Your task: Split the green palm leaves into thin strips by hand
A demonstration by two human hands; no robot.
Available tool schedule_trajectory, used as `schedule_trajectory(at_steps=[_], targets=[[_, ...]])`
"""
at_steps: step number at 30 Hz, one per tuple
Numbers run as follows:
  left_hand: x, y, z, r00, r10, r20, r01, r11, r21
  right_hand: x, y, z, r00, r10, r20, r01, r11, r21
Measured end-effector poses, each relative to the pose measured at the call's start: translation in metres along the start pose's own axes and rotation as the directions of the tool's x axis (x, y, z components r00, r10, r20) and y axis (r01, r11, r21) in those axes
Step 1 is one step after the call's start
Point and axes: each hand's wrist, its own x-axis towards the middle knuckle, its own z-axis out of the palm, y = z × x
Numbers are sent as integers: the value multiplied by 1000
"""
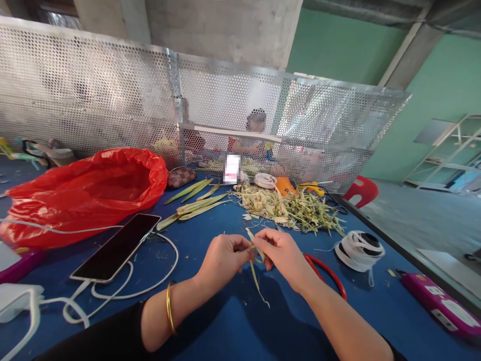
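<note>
Both my hands meet over the blue table [210, 321], fingers pinched close together. A pale green strip of dried leaf [256, 281] runs between them, one end pointing up and a thin tail hanging down. My left hand [225, 255] grips it from the left, a gold bangle on its wrist. From the other side my right hand [280, 253] closes on the same strip with thumb and forefinger. Beyond the hands lie several long leaf pieces [201, 205] and a heap of small knotted leaf bits [285, 205].
At left are a red plastic bag [86, 195] and a phone [116, 247] with a looping white cable. Red-handled scissors, partly hidden, show a handle [332, 273] by my right forearm. A string spool [359, 250] and purple package [439, 303] sit right. A perforated metal screen [225, 85] stands behind.
</note>
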Motion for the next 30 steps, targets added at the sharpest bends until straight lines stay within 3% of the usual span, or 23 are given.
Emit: schedule_trajectory(at_steps=[5,8,11,14,20,25,28,30], targets=[[-3,2,2,994,-32,100,23,996,84,1,1,-1,998,-43,-54,42,999,-17],[-3,4,2,978,-59,202,49,997,57,3,1,-2,996,-17,-88,27,993,112],[-3,6,1,935,-82,344,84,996,9,6,4,0,980,12,-199,49,954,297],[-2,8,-1,910,-73,407,96,995,-35,8,7,3,962,31,-271,80,918,388],[-1,9,0,907,-169,385,223,970,-101,6,4,4,976,-18,-217,115,888,446],[-1,2,6,925,-193,328,240,965,-109,3,-1,8,982,-122,-145,173,890,423],[0,-1,9,931,-226,287,262,960,-96,5,-1,6,971,-209,-118,237,914,328],[1,1,7,948,-232,220,262,957,-122,9,1,1,936,-291,-199,316,942,112]])
